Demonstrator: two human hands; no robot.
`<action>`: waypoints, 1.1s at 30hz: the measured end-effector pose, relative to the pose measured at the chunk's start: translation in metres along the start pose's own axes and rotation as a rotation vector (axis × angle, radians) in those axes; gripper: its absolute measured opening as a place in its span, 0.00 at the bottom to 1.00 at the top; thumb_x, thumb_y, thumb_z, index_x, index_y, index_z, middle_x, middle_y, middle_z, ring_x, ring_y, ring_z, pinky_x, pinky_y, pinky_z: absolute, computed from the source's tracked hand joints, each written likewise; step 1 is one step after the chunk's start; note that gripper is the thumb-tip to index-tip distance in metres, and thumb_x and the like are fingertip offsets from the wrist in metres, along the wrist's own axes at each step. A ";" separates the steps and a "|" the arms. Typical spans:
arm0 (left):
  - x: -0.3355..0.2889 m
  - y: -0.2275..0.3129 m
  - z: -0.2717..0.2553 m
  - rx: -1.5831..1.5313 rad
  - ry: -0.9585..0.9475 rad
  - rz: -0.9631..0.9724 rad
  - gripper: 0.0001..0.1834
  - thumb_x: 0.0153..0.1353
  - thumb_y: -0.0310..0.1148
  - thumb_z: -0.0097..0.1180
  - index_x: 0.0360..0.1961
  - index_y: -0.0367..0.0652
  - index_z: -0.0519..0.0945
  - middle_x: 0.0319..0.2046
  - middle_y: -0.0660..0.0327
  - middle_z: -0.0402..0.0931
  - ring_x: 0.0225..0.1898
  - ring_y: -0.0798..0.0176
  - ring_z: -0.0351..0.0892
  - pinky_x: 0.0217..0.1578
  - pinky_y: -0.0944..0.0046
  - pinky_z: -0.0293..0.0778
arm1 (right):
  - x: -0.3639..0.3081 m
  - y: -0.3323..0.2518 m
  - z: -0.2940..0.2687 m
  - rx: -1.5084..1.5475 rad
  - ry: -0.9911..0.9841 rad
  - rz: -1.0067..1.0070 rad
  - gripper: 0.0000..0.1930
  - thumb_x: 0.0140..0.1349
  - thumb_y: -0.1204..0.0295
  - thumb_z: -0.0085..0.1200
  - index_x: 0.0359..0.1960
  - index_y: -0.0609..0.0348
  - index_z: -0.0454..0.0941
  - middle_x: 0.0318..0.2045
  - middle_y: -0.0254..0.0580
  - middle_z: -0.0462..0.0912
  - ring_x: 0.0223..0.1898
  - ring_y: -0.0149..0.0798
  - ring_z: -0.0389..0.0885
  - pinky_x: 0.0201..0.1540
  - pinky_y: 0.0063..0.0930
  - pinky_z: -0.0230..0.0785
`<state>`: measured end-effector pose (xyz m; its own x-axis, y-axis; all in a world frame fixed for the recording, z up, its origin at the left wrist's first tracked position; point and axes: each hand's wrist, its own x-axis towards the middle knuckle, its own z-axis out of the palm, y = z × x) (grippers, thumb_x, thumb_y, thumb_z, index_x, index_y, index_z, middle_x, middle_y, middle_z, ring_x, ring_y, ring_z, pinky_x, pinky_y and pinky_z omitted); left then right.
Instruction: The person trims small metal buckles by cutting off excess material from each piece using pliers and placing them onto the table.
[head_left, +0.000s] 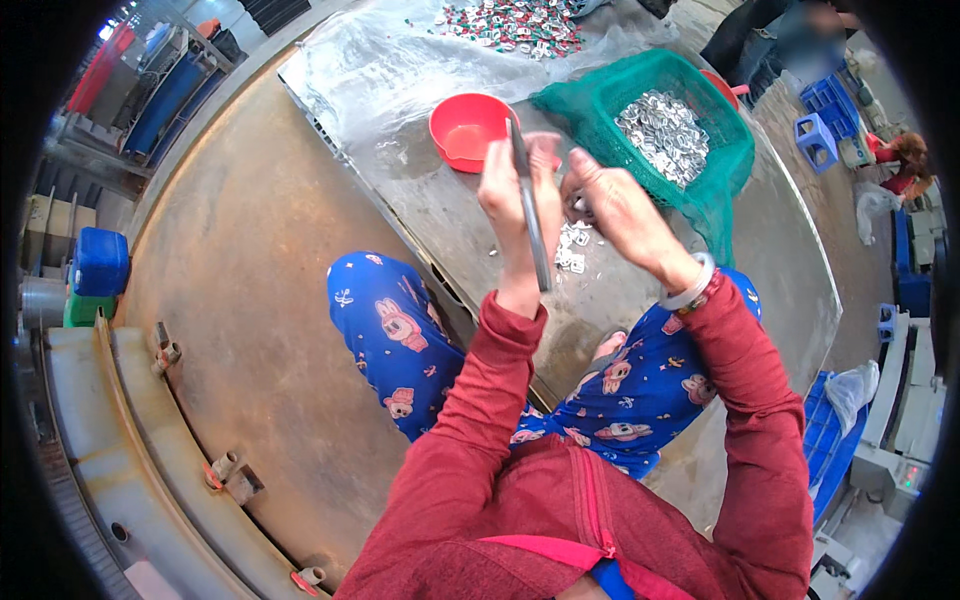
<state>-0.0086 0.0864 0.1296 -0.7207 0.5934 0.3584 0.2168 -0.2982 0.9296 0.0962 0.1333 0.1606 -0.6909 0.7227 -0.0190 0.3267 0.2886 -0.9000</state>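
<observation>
We look down at a person's two bare hands meeting above a grey work surface. The left hand (508, 205) is closed around a long, thin dark tool (537, 245) held upright. The right hand (628, 208), just to its right, has its fingers curled; blur means we cannot tell what it holds. Small pale pieces (573, 250) lie beneath it. Farther away we see a red bowl (466, 132) and, to the right, a green basket (742, 150) of metal pieces (660, 130).
</observation>
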 end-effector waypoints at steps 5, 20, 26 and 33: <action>-0.018 -0.008 0.004 -0.075 -0.044 0.200 0.11 0.58 0.32 0.59 0.39 0.36 0.79 0.29 0.56 0.71 0.30 0.61 0.73 0.30 0.61 0.69 | 0.008 0.004 -0.022 0.676 0.011 0.385 0.34 0.65 0.38 0.27 0.23 0.54 0.73 0.10 0.21 0.55 0.09 0.21 0.47 0.12 0.18 0.37; -0.028 -0.012 0.011 0.117 -0.062 0.295 0.05 0.56 0.23 0.55 0.33 0.32 0.74 0.28 0.52 0.66 0.29 0.52 0.71 0.29 0.57 0.67 | 0.005 0.000 -0.001 0.600 0.067 0.403 0.29 0.68 0.45 0.32 0.20 0.54 0.70 0.09 0.23 0.57 0.08 0.22 0.49 0.11 0.19 0.39; -0.042 -0.006 0.011 0.098 -0.176 0.395 0.06 0.56 0.22 0.56 0.31 0.34 0.71 0.33 0.49 0.65 0.31 0.47 0.71 0.28 0.54 0.68 | 0.010 0.005 -0.006 0.522 0.263 0.372 0.27 0.68 0.45 0.33 0.23 0.52 0.71 0.09 0.21 0.59 0.08 0.20 0.49 0.11 0.18 0.35; -0.034 -0.012 0.003 0.083 -0.081 0.285 0.08 0.56 0.24 0.58 0.37 0.34 0.76 0.31 0.53 0.68 0.32 0.54 0.73 0.31 0.59 0.70 | 0.005 0.002 -0.002 0.587 0.089 0.408 0.28 0.67 0.42 0.30 0.24 0.51 0.69 0.08 0.23 0.60 0.06 0.21 0.48 0.11 0.18 0.35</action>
<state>0.0156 0.0717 0.1067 -0.5688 0.5535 0.6083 0.4579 -0.4013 0.7933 0.0944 0.1390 0.1599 -0.5241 0.7566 -0.3909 0.1298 -0.3827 -0.9147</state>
